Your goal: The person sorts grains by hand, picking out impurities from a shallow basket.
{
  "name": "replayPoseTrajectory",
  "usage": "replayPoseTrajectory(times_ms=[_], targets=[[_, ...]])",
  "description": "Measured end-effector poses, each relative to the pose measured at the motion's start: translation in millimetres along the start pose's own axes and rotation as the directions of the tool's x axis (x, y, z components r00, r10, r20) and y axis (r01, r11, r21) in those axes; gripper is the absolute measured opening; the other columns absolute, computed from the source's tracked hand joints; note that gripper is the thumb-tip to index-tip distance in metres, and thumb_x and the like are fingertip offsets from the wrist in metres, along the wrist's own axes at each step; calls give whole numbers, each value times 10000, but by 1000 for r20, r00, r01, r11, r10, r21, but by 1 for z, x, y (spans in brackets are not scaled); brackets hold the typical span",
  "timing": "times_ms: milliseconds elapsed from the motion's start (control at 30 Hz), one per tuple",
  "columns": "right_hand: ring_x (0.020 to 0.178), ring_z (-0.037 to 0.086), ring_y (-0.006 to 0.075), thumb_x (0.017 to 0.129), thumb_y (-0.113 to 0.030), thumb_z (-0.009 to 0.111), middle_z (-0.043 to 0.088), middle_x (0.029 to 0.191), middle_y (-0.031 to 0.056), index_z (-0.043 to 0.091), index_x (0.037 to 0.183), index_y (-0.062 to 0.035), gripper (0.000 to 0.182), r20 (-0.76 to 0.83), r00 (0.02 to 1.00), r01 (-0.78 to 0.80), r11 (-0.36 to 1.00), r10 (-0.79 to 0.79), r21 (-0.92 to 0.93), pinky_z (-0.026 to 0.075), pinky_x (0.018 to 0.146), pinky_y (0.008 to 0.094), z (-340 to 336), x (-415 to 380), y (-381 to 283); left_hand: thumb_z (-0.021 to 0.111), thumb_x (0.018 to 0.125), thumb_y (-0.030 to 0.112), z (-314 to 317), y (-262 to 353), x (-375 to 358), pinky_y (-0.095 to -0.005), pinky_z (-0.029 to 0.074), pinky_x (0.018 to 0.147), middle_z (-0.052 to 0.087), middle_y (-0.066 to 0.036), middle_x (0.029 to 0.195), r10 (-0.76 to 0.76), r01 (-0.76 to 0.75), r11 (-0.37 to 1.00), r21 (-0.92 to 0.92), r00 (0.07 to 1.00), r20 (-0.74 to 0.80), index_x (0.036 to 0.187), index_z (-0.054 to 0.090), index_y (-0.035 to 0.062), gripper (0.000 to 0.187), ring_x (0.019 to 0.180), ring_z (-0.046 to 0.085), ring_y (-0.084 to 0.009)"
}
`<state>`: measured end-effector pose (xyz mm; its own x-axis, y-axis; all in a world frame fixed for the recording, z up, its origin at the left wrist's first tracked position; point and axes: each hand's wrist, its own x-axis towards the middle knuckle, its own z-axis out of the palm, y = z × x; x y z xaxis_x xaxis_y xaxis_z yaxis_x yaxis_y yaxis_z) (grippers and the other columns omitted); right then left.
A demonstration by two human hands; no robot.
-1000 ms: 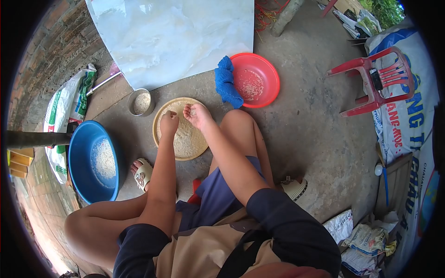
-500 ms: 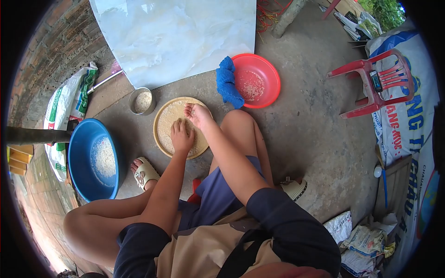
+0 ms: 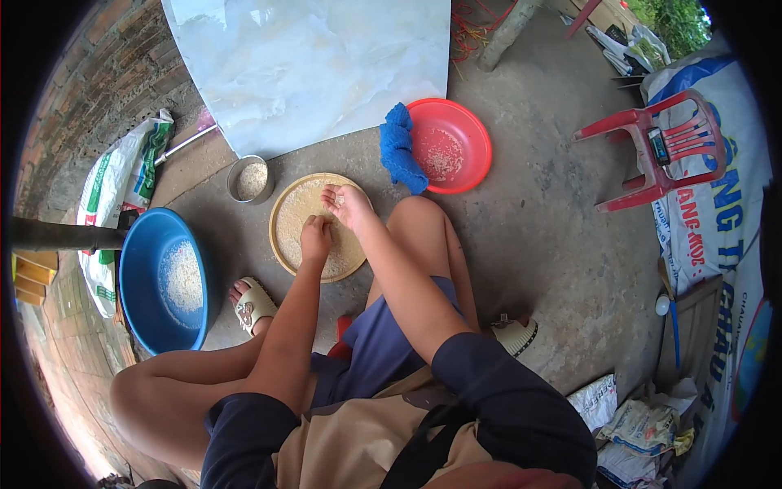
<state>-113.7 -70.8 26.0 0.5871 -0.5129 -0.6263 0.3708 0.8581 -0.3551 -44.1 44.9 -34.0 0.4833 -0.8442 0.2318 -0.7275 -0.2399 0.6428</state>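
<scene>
A round woven tray [image 3: 283, 254] with pale grains spread over it lies on the floor before me. Over its middle, my left hand [image 3: 315, 237] has its fingers drawn together; what they hold, if anything, is too small to make out. My right hand [image 3: 349, 207] is turned palm up above the tray's upper right part, its fingers loosely curled and apart, close to my left fingertips. No object shows clearly in the right palm. Just past the tray at the upper left stands a small metal bowl [image 3: 251, 179] holding grains.
A blue basin [image 3: 138, 281] with grains stands at the left. Beyond my right knee is a red basin [image 3: 476, 155] with grains and a blue cloth [image 3: 399, 148] over its rim. A red chair [image 3: 643, 155] and sacks are at the right; a pale board [image 3: 309, 65] lies ahead.
My left hand has gone from spread fingers on the grains to fingers drawn together, beside the right hand. The right hand has hardly moved.
</scene>
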Motion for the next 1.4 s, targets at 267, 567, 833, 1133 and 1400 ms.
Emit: replayPoseTrajectory(times_ms=[267,567,833,1133,1400], targets=[[804,547,197,847,-31,461,552,868,103,538,980,30,165,14,1000,0,997,1,-76,493,768,290,-7,14,4,657,733,93,-38,-14,61,-250,453,591,627,-43,725,-278,425,860,-281,854,440,852,644,-16,161,627,546,-97],[882,536,235,858,-95,449,509,944,150,487,985,61,205,6,995,-102,995,101,23,494,816,320,-2,5,2,626,758,37,-101,46,114,-220,445,618,616,-33,744,-199,432,726,-536,877,437,856,632,-18,112,661,548,-85],[778,533,217,886,-173,371,516,877,121,483,915,29,233,77,995,-58,998,57,19,504,745,334,15,-14,-2,552,741,-42,-116,107,116,-232,473,608,623,-60,733,-48,237,927,-291,844,534,852,603,-29,123,657,601,-87],[698,521,194,872,-188,398,527,771,87,509,852,-15,207,-11,995,-95,985,98,146,478,688,309,-2,3,-3,585,781,142,-103,74,112,-313,483,704,651,-125,891,-75,93,994,-65,967,243,1021,626,38,265,767,624,-203],[705,512,180,870,-201,412,540,792,84,519,874,-9,220,-17,996,-91,991,93,96,455,667,298,-8,8,-1,691,676,411,-31,7,55,-455,335,982,428,-174,1324,-252,162,959,231,862,441,1268,465,113,700,1235,393,-323]])
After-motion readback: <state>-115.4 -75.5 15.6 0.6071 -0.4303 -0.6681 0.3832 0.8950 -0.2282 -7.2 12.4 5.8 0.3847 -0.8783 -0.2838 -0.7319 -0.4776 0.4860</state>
